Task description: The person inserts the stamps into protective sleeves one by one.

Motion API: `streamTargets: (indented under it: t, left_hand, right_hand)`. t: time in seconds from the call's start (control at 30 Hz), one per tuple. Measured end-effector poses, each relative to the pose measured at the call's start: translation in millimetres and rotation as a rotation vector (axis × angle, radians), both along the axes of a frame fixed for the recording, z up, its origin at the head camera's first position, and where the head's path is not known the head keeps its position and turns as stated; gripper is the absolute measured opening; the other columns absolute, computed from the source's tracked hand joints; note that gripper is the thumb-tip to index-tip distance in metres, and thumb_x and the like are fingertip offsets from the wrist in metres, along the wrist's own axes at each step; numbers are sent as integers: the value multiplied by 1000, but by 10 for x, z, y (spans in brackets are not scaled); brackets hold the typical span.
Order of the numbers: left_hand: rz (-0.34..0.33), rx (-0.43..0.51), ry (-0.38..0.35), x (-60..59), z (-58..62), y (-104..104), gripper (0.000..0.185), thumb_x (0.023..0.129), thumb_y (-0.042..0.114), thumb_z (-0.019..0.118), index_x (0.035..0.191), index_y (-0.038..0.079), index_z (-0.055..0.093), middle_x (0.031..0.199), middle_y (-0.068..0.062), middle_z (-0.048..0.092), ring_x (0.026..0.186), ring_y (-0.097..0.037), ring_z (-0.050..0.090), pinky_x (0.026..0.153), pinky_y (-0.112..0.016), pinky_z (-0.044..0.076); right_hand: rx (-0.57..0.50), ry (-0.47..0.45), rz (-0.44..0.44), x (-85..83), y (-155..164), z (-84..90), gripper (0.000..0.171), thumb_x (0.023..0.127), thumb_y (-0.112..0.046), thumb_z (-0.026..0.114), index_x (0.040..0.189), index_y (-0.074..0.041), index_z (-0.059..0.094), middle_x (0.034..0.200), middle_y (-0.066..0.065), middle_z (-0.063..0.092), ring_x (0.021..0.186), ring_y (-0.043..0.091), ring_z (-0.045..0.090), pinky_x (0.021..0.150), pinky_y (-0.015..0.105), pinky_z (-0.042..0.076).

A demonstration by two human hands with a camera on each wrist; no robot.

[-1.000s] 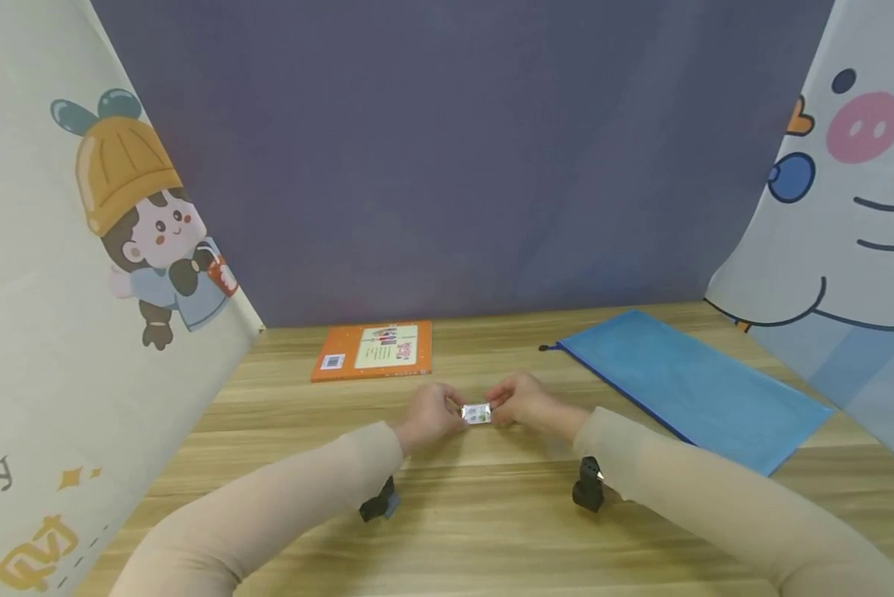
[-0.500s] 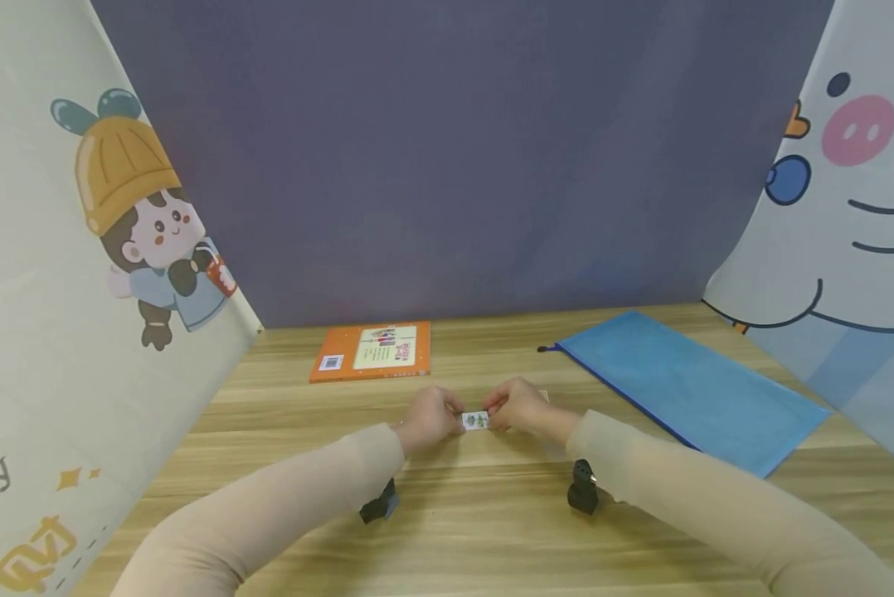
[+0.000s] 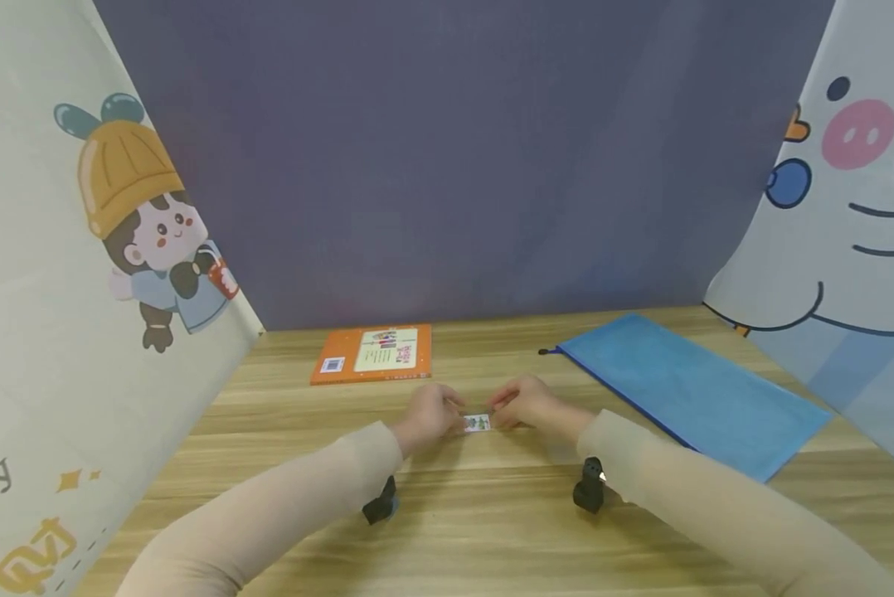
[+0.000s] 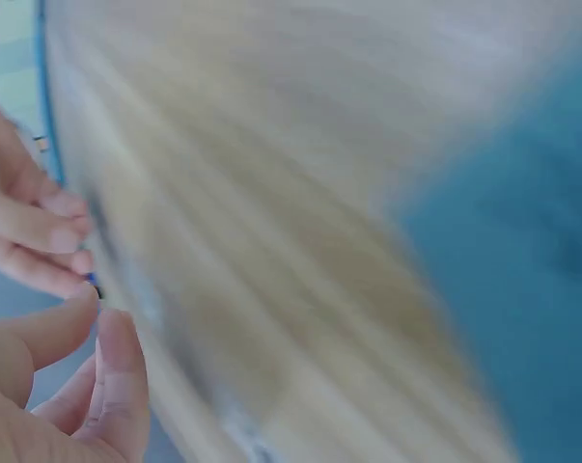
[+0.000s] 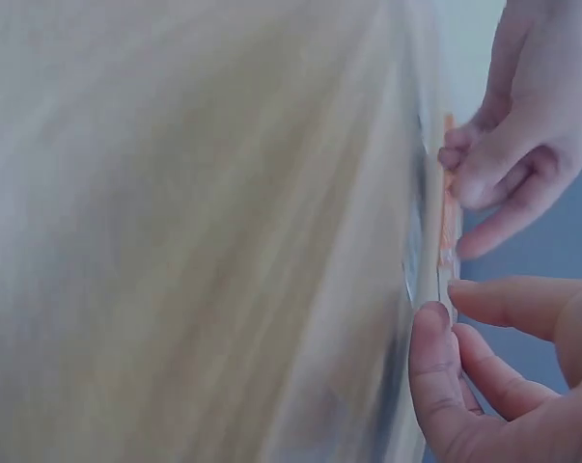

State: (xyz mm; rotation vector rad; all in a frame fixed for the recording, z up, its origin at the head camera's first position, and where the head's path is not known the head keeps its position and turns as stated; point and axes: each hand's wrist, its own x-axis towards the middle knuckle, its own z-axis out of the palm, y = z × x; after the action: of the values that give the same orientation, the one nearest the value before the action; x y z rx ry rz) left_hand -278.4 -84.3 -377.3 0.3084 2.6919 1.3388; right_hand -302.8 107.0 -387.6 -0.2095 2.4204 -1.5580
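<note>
A small white card (image 3: 478,423) with a green printed picture sits between the two hands in the head view, over the middle of the wooden table (image 3: 477,531). At its left edge, my left hand (image 3: 426,413) pinches it between curved thumb and forefinger. My right hand (image 3: 529,403) hovers close to the card's right edge, its bent fingertips seemingly just off it. In the right wrist view a narrow gap shows between that hand's thumb and forefinger (image 5: 508,301). Both wrist views are partly blurred, and the card is hard to make out in them.
An orange book (image 3: 335,352) lies at the back left. To the right lies a blue zip pouch (image 3: 689,390), its zip pull (image 3: 547,351) pointing left. Behind stands a dark grey partition (image 3: 447,166), with cartoon-printed walls (image 3: 36,274) at the sides.
The card, shiny and pale a second ago, now shows its green picture and sits slightly nearer me. Over the last half second my right hand has shifted a little right, off the card's edge.
</note>
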Motion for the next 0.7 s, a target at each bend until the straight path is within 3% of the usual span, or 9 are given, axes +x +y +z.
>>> streamTargets:
  t: [0.3,0.5,0.7]
  left_hand:
    - [16,100,-90,103,224,253,40,79,9,79,115,-2,66,87,-11,72,78,-28,71,67,-36,62]
    - [23,159,-135,214,189,468,41,79,9,80,115,-3,65,87,-13,73,78,-32,72,65,-39,62]
    - [29,202,-178,321,118,650,41,78,8,80,115,-3,65,82,-9,73,70,-28,71,60,-32,61]
  right_hand:
    - [36,40,-5,-170,363,100,41,85,1,65,125,10,58,114,24,65,87,22,68,80,35,60]
    - [73,63,35,-213,553,163,46,90,-5,62,132,9,51,123,28,60,96,33,66,83,42,58]
    - [130,93,13,-261,660,114,42,89,-5,65,128,8,55,114,23,63,92,23,64,78,36,59]
